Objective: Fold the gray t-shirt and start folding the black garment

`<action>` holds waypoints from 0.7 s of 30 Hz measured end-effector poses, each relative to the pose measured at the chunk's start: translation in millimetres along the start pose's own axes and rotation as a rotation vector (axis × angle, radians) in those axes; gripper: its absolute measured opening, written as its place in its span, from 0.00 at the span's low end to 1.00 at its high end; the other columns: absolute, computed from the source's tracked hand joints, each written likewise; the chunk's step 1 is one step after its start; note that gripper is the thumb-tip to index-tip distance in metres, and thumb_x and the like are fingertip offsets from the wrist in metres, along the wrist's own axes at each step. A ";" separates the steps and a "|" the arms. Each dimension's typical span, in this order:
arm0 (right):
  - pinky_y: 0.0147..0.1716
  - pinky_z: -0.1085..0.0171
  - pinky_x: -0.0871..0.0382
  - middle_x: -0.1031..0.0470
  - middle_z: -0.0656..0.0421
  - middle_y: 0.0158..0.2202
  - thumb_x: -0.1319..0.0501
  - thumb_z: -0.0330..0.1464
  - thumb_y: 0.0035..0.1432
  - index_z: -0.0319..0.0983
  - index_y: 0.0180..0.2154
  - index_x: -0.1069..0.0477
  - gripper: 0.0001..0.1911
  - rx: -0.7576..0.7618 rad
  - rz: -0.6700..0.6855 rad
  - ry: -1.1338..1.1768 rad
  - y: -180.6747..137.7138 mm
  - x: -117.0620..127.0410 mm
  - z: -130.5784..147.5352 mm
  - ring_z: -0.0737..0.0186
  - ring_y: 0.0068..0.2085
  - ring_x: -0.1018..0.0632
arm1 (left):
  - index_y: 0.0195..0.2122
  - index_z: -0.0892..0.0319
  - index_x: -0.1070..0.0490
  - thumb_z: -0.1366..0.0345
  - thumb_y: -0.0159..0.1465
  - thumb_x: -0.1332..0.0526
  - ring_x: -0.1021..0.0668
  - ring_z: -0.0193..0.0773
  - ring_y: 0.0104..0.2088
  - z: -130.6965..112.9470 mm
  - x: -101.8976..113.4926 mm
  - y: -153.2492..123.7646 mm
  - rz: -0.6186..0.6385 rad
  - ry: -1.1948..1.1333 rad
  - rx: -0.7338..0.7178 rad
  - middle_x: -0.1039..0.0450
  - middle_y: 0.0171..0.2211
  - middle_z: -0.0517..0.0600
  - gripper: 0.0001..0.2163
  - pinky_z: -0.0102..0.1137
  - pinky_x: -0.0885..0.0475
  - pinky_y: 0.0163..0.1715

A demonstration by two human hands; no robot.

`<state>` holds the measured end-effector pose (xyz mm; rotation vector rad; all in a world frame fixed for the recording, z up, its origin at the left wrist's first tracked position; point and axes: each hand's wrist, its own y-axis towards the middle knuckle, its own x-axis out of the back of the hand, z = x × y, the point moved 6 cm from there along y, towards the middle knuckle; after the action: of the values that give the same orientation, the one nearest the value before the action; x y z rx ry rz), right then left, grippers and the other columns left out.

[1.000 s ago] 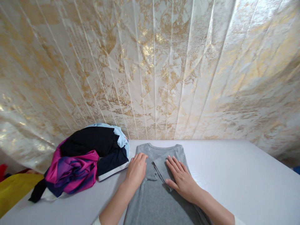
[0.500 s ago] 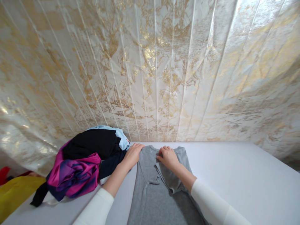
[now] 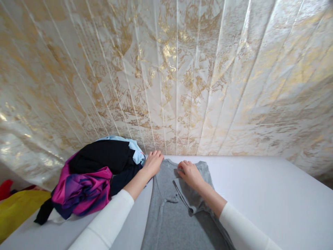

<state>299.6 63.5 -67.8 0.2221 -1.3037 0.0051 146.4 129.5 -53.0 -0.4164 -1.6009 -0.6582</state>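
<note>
A grey T-shirt (image 3: 169,211) lies on the white table (image 3: 260,194), its sides and sleeves folded in toward the middle and its collar toward the far wall. My left hand (image 3: 153,162) curls over the shirt's far left shoulder corner, fingers closed on the cloth. My right hand (image 3: 189,172) sits at the collar on the right side, fingers bent and pinching the grey fabric there. Both arms wear white long sleeves.
A heap of clothes (image 3: 91,177), black, pink-purple and light blue, lies on the table just left of my left hand. Yellow cloth (image 3: 15,211) shows at the far left edge. A white-and-gold patterned curtain (image 3: 171,76) hangs right behind the table.
Both hands moved from lying flat on the shirt's chest up to its collar end. The fingers have gone from spread to curled on the cloth.
</note>
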 end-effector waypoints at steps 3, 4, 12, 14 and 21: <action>0.42 0.67 0.39 0.26 0.55 0.40 0.46 0.27 0.59 0.39 0.41 0.33 0.08 0.031 -0.055 0.122 -24.8 14.9 0.6 0.61 0.43 0.26 | 0.47 0.57 0.32 0.78 0.62 0.49 0.33 0.44 0.50 -34.8 5.8 -31.3 -0.042 -0.049 -0.056 0.33 0.46 0.53 0.15 0.39 0.37 0.49; 0.39 0.67 0.38 0.26 0.57 0.37 0.46 0.28 0.59 0.39 0.41 0.33 0.07 0.039 -0.032 0.161 -36.0 15.8 3.4 0.62 0.40 0.26 | 0.47 0.56 0.33 0.78 0.62 0.48 0.32 0.42 0.49 -47.3 5.4 -45.0 -0.047 -0.078 -0.082 0.33 0.47 0.51 0.15 0.37 0.36 0.49; 0.31 0.66 0.39 0.23 0.52 0.38 0.44 0.24 0.52 0.37 0.44 0.35 0.16 -0.021 0.201 0.119 -77.0 -5.5 31.0 0.56 0.37 0.22 | 0.52 0.54 0.34 0.74 0.63 0.46 0.34 0.45 0.56 -84.2 -18.1 -123.0 -0.043 -0.308 -0.063 0.36 0.56 0.52 0.17 0.43 0.36 0.54; 0.30 0.68 0.39 0.22 0.55 0.35 0.46 0.22 0.52 0.38 0.46 0.36 0.18 -0.051 0.204 0.185 -65.6 -4.0 25.4 0.60 0.35 0.21 | 0.53 0.55 0.35 0.74 0.63 0.46 0.34 0.45 0.58 -86.5 -19.2 -130.7 -0.037 -0.303 -0.048 0.36 0.58 0.52 0.18 0.44 0.37 0.55; 0.29 0.69 0.34 0.23 0.56 0.39 0.43 0.28 0.56 0.39 0.43 0.34 0.11 -0.050 0.158 0.521 -77.2 33.0 -0.2 0.67 0.30 0.24 | 0.59 0.55 0.41 0.74 0.61 0.45 0.39 0.48 0.62 -114.2 -7.5 -163.4 -0.051 -0.307 -0.039 0.43 0.62 0.55 0.24 0.48 0.37 0.56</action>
<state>318.5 -16.1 -48.7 0.0653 -0.7979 0.1549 135.4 -67.3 -83.7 -0.5262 -1.8967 -0.6897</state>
